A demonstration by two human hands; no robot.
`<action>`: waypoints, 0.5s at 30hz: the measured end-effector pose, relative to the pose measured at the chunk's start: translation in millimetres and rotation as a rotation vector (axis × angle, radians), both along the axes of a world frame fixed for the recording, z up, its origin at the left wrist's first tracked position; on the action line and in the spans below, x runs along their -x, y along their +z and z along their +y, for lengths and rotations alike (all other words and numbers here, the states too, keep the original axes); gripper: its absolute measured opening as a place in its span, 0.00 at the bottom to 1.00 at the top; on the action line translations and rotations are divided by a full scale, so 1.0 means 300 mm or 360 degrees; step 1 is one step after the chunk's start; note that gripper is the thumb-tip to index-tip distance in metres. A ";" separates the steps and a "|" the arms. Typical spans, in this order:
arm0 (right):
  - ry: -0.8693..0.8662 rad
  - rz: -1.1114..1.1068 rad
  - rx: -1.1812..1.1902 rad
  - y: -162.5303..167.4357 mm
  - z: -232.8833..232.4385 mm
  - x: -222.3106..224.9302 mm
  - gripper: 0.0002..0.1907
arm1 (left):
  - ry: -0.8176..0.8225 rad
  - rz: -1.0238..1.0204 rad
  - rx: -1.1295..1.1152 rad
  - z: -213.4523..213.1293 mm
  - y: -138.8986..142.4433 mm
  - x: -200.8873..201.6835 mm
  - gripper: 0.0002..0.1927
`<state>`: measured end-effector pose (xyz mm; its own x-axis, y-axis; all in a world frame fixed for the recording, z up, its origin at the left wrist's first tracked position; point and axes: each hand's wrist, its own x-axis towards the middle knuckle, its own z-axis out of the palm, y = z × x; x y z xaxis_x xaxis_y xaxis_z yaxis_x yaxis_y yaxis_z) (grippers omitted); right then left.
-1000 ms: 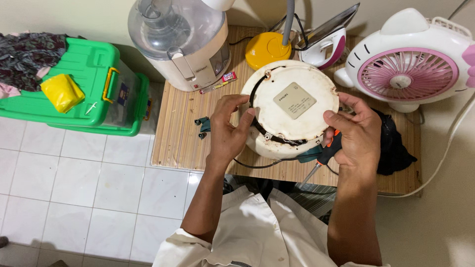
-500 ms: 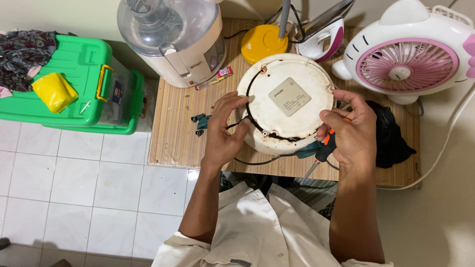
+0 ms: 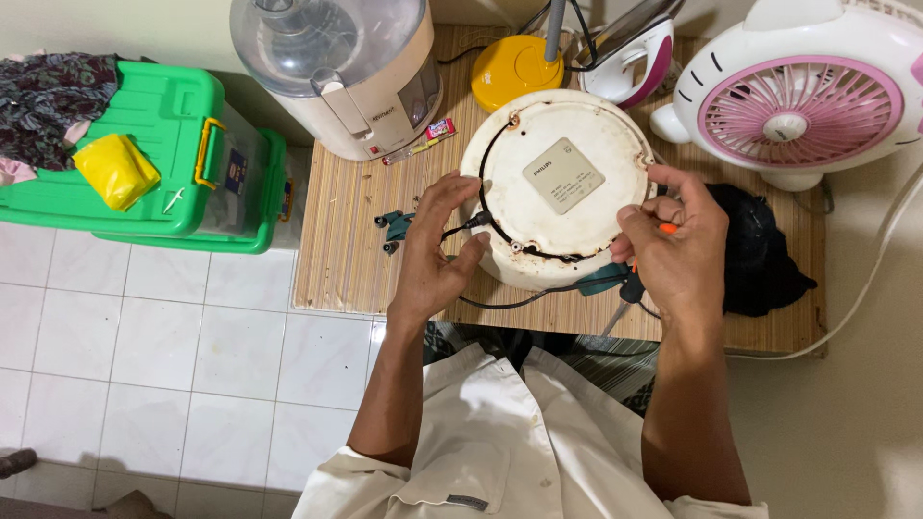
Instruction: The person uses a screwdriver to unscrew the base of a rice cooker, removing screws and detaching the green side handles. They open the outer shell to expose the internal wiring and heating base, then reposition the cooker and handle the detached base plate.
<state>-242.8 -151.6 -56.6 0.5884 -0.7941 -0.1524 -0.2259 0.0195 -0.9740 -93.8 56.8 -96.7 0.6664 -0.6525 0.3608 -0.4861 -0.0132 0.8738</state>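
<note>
A round white appliance point(image 3: 562, 183) lies upside down on a bamboo mat point(image 3: 346, 240), its stained base facing up with a grey label in the middle. A black cord point(image 3: 500, 235) runs around its rim. My left hand point(image 3: 437, 250) grips the left side of the appliance, fingers on the cord. My right hand point(image 3: 678, 245) holds the right side and also pinches a small orange-tipped tool point(image 3: 665, 229). A teal-handled screwdriver point(image 3: 606, 281) lies under the appliance's near edge.
A white juicer point(image 3: 346, 67), a yellow lamp base point(image 3: 514, 67), an iron point(image 3: 630, 58) and a pink-and-white fan point(image 3: 798, 101) stand at the back. Black cloth point(image 3: 760, 255) lies right. Small teal parts point(image 3: 392, 229) lie left. A green lidded box point(image 3: 163, 163) sits on the tiled floor.
Both hands have shifted their hold around the appliance's rim, the left thumb now on the near side. The appliance has turned slightly.
</note>
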 end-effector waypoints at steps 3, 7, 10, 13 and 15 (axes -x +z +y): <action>0.0044 0.0183 0.0714 0.001 0.005 0.014 0.22 | -0.0008 0.0008 -0.0019 0.003 0.004 0.000 0.33; 0.0058 0.0353 0.0999 -0.007 -0.001 0.026 0.22 | -0.0012 0.0022 -0.0047 0.007 0.013 -0.001 0.33; 0.0087 0.0410 0.1103 -0.014 -0.007 0.030 0.29 | -0.0025 0.0086 -0.0007 0.003 0.015 -0.001 0.34; 0.0110 0.0427 0.1009 -0.019 -0.015 0.037 0.30 | -0.0021 0.0093 0.0000 -0.008 0.008 -0.001 0.35; 0.0128 0.0400 0.0975 -0.022 -0.017 0.044 0.30 | -0.0030 0.0080 0.0013 -0.010 0.001 -0.010 0.34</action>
<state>-256.1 -156.7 -63.1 0.6548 -0.7359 0.1721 -0.4250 -0.5469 -0.7214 -90.8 53.9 -96.3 0.6716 -0.6622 0.3325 -0.4414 0.0028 0.8973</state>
